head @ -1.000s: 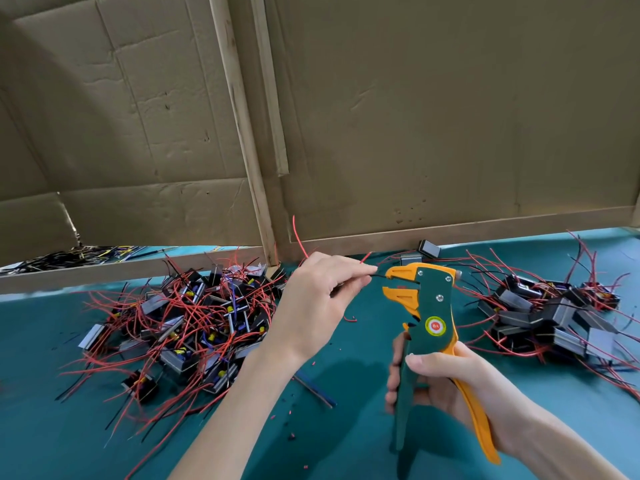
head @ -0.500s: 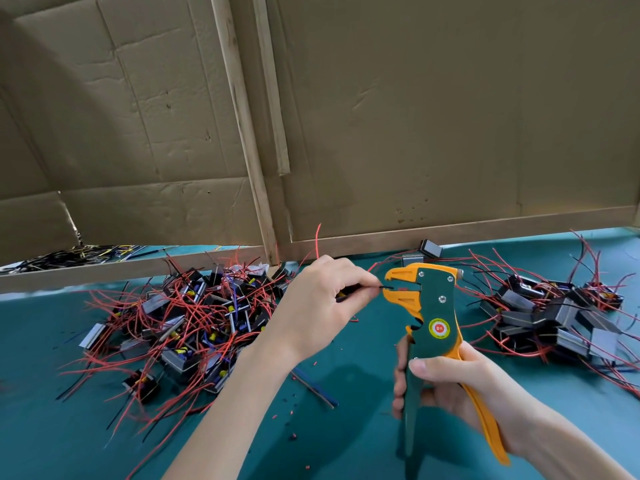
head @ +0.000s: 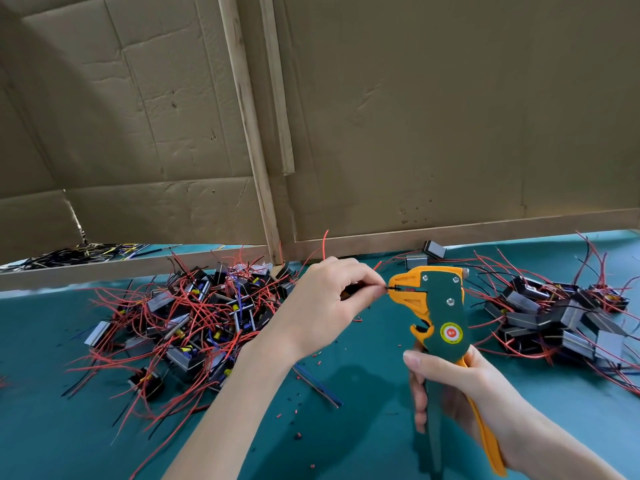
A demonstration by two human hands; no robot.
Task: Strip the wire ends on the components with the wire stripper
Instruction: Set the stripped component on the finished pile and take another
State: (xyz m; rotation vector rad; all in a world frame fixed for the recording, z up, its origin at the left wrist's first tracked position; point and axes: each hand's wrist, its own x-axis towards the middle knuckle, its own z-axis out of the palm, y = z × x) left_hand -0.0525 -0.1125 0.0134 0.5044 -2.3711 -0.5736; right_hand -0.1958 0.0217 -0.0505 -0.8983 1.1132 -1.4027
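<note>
My right hand (head: 460,396) grips the handles of a green and orange wire stripper (head: 440,306), held upright above the teal table. My left hand (head: 322,306) pinches a thin black wire (head: 391,288) whose tip lies in the stripper's orange jaws. The component it belongs to is mostly hidden inside my left palm; a red wire (head: 325,244) curls up from behind that hand. A pile of small black and grey components with red and black wires (head: 194,317) lies on the left, and a second pile (head: 561,317) lies on the right.
A cardboard wall with wooden slats (head: 256,133) closes off the back of the teal table (head: 52,427). Two loose grey components (head: 426,256) sit by the wall. Bits of cut insulation (head: 298,434) and a blue-black wire (head: 318,386) lie between my arms. Black wires (head: 69,254) show behind the left slat.
The stripper has shifted slightly right and up. My left hand followed and pushed the black wire tip into the jaws. The red wire above my hand swung to the right.
</note>
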